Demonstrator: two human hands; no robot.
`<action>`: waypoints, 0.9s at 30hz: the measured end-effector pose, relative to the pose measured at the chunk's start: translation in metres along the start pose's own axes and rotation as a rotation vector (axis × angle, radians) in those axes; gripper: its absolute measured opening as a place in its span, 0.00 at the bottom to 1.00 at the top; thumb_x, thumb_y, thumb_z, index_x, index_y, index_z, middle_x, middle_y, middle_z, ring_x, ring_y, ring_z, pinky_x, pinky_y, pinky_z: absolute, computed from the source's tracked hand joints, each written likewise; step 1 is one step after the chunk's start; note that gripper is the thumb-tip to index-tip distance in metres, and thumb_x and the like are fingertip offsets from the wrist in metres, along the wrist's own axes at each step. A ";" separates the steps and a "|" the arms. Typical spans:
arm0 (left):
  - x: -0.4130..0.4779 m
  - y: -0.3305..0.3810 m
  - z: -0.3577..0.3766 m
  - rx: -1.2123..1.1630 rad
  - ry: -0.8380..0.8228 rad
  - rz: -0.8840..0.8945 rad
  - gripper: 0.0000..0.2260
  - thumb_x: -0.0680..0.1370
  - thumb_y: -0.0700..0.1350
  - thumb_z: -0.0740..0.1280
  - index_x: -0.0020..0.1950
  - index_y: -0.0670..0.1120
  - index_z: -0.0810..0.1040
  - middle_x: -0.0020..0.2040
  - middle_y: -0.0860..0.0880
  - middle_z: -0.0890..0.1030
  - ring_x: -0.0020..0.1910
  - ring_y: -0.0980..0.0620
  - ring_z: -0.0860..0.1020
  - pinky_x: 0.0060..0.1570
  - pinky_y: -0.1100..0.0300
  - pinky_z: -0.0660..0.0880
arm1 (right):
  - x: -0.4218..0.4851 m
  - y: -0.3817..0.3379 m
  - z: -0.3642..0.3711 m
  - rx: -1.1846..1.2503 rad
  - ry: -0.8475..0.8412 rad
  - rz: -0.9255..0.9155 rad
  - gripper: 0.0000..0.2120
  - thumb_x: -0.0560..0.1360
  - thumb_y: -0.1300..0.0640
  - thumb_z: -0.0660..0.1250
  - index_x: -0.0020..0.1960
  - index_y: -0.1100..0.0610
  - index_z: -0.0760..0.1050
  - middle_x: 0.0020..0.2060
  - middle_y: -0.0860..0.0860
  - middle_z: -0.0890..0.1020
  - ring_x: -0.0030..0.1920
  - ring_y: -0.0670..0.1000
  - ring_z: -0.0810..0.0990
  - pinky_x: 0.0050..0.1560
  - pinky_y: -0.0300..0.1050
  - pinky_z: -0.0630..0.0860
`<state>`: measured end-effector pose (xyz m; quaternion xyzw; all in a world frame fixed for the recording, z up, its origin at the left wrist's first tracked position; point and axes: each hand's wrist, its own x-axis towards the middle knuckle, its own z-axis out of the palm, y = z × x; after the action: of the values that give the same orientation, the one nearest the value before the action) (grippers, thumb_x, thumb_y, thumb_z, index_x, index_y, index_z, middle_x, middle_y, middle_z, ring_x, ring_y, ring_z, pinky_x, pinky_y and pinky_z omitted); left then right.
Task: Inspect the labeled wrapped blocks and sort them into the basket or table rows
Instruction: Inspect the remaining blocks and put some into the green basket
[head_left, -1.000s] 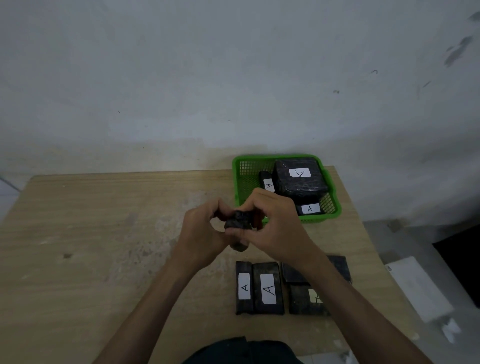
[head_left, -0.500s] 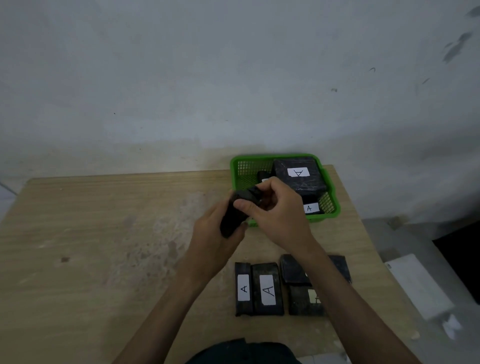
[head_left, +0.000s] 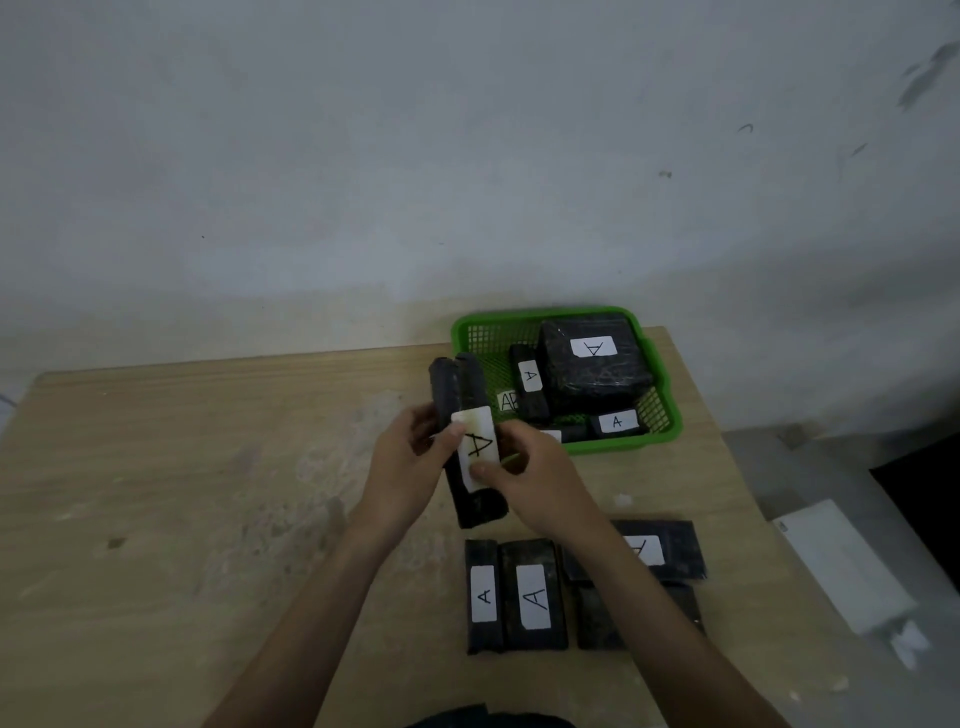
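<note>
A long black wrapped block (head_left: 467, 395) with a white label reading "A" is held upright over the table's middle. My left hand (head_left: 402, 467) grips its left side and my right hand (head_left: 535, 478) pinches its right side and label. Behind it the green basket (head_left: 660, 415) holds several black labeled blocks, the largest (head_left: 592, 369) on top. A row of labeled black blocks (head_left: 532, 595) lies on the table near me, partly hidden by my right forearm.
The wooden table (head_left: 182, 493) stands against a pale wall, its right edge just past the basket. A white object (head_left: 841, 561) lies on the floor to the right.
The block has been turned upright so its "A" label faces me. Both hands shifted down its sides while it rose in front of the basket.
</note>
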<state>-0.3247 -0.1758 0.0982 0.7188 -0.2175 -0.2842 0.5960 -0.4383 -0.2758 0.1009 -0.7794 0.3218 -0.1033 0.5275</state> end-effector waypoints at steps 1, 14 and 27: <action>0.005 -0.003 0.003 0.059 -0.032 -0.010 0.08 0.77 0.43 0.67 0.54 0.51 0.74 0.47 0.57 0.80 0.50 0.56 0.80 0.47 0.62 0.79 | 0.004 0.002 -0.001 0.005 0.044 0.005 0.14 0.74 0.54 0.71 0.58 0.52 0.75 0.48 0.44 0.80 0.46 0.39 0.77 0.42 0.28 0.74; 0.155 -0.027 0.082 0.573 -0.225 -0.213 0.10 0.79 0.50 0.63 0.51 0.44 0.77 0.44 0.46 0.80 0.41 0.49 0.78 0.39 0.58 0.74 | 0.132 0.056 -0.024 -0.263 0.188 0.122 0.19 0.78 0.59 0.66 0.67 0.63 0.71 0.58 0.58 0.74 0.59 0.56 0.74 0.54 0.39 0.71; 0.237 -0.091 0.123 0.730 -0.346 -0.549 0.10 0.80 0.36 0.56 0.57 0.37 0.75 0.49 0.43 0.77 0.39 0.55 0.72 0.36 0.64 0.66 | 0.191 0.093 -0.093 -0.265 0.194 0.120 0.17 0.75 0.58 0.69 0.64 0.58 0.75 0.54 0.53 0.80 0.38 0.40 0.75 0.41 0.25 0.70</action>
<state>-0.2324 -0.4024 -0.0425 0.8540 -0.2009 -0.4513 0.1631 -0.3736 -0.4845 0.0234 -0.8079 0.4282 -0.1031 0.3916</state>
